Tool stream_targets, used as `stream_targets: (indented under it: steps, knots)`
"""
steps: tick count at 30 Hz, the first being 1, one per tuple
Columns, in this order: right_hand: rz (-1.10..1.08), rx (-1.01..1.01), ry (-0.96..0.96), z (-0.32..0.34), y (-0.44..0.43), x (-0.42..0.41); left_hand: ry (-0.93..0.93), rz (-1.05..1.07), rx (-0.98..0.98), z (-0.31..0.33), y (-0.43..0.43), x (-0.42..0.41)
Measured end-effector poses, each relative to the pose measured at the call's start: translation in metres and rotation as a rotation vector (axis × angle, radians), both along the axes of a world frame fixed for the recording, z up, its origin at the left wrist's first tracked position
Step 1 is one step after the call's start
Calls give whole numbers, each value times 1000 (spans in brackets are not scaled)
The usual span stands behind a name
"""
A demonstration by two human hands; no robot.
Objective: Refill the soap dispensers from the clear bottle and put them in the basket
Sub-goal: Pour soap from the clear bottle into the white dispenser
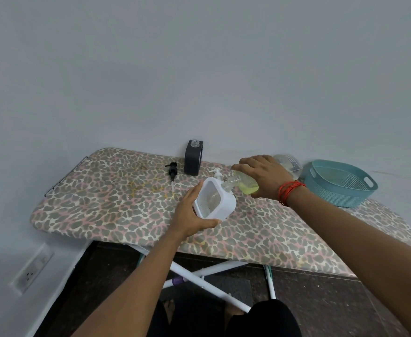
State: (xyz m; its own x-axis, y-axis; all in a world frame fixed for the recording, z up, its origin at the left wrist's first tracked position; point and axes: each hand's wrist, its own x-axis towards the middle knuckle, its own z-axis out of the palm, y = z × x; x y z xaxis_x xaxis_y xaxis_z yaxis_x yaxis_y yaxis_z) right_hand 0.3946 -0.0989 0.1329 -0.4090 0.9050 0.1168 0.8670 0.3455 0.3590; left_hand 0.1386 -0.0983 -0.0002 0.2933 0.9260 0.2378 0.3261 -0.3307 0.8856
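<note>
My left hand (191, 214) grips a white square soap dispenser (214, 201), tilted on the leopard-print ironing board (107, 198). My right hand (260, 175) holds the clear bottle (242, 183) of yellow-green liquid, tipped sideways with its neck at the dispenser's top corner. A white pump head (217, 173) lies just behind the dispenser. A dark grey dispenser (193, 158) with an open clear neck stands at the back by the wall. Its black pump (172, 171) lies to its left. The teal basket (340, 182) sits at the right.
The board stands against a grey wall, its near edge just past my forearms. White crossed legs (211, 273) show below over a dark floor. A wall socket (33, 267) is low on the left. The bottle's clear base (288, 164) sticks out behind my right hand.
</note>
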Motion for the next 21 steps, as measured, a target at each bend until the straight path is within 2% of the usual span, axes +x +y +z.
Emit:
stream_targets:
  steps: [21]
  knots:
    - [-4, -4, -17, 3, 0, -2, -15, -19, 13, -1, 0, 0]
